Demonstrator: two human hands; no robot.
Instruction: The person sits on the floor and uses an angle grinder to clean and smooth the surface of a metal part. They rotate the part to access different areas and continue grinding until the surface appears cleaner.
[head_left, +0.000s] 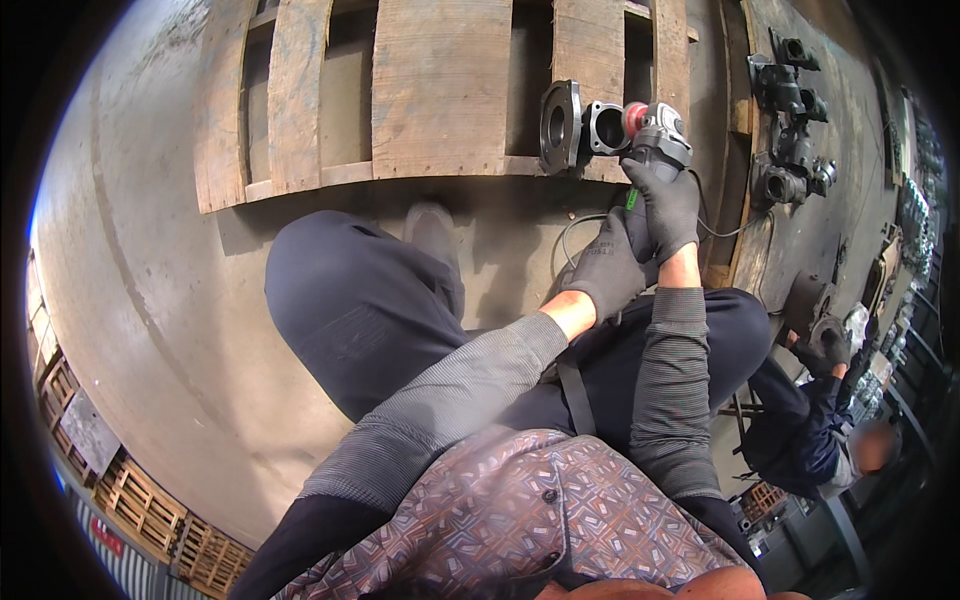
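Both my hands, in dark grey gloves, are closed round an angle grinder (660, 140) with a silver head and a red disc. My left hand (608, 268) grips the rear of its body, and my right hand (668, 205) wraps the body just behind the head. The red disc (634, 119) meets or nearly meets the square flange of a grey metal casting (605, 128); I cannot tell if they touch. A larger round flange (560, 128) stands at its left, seemingly part of the same casting. The casting rests on a wooden pallet (440, 90).
Several dark metal castings (790, 120) stand on another wooden surface at the right. A cable (735, 230) runs from near the grinder toward that side. Another person (815, 420) sits at the lower right, gloved hands at a metal part. Stacked pallets (140, 505) lie at the lower left.
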